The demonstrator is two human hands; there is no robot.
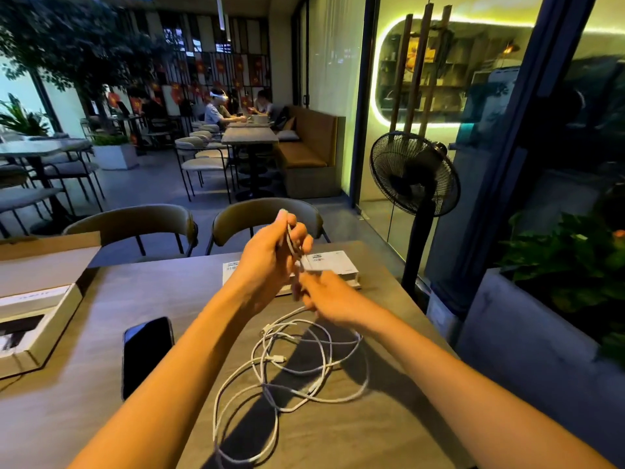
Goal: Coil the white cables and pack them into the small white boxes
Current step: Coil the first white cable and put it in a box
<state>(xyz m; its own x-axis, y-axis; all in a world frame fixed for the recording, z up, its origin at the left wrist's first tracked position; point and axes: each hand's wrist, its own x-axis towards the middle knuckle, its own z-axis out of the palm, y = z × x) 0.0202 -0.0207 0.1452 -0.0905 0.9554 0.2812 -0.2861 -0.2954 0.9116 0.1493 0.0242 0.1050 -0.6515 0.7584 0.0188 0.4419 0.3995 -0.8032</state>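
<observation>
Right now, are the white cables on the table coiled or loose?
Loose: the white cables sprawl in tangled loops on the table, not yet coiled.

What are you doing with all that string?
It's white cable. The left hand holds a few loops up above the table, and the right hand feeds more in. Most of it lies tangled on the table. The small white boxes wait behind the hands, nothing packed yet. A phone lies to the left.
</observation>
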